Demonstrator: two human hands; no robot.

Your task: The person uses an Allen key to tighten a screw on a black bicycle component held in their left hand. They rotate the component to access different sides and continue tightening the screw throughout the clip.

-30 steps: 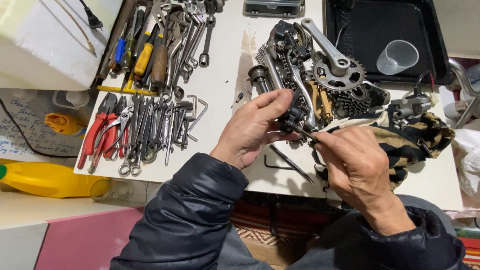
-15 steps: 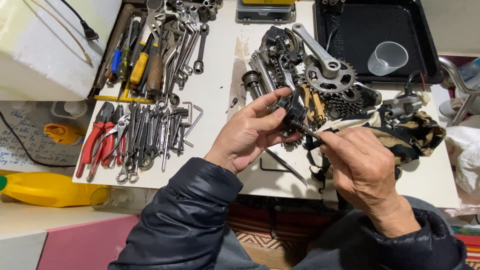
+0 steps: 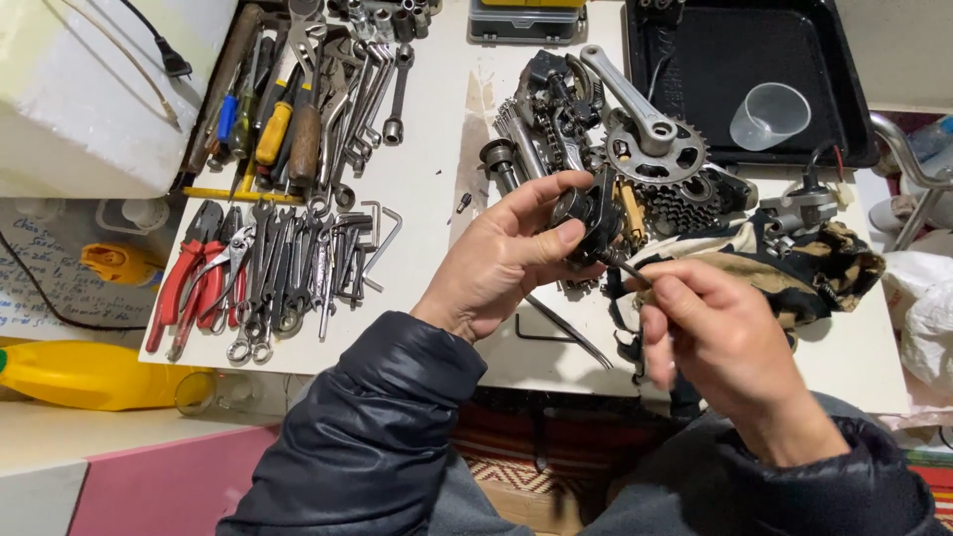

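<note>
a white worktable (image 3: pixel 427 189) crowded with tools fills the view, with a black tray (image 3: pixel 844 119) at its far right corner. above its near edge the left hand (image 3: pixel 506 263) clamps a small black bike part (image 3: pixel 591 213) between thumb and fingers, while the right hand (image 3: pixel 715 333) pinches a thin metal tool (image 3: pixel 620 268) whose tip meets the part (a fastener being worked, i judge). next calls for a steady grip and careful turning. pliers (image 3: pixel 194 273) and a crankset (image 3: pixel 655 144) lie nearby.

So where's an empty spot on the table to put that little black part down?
Bare white tabletop runs between the rows of wrenches and the heap of bike parts. The black tray is bare beside the plastic cup. Under the left hand and right hand it's crowded.
</note>
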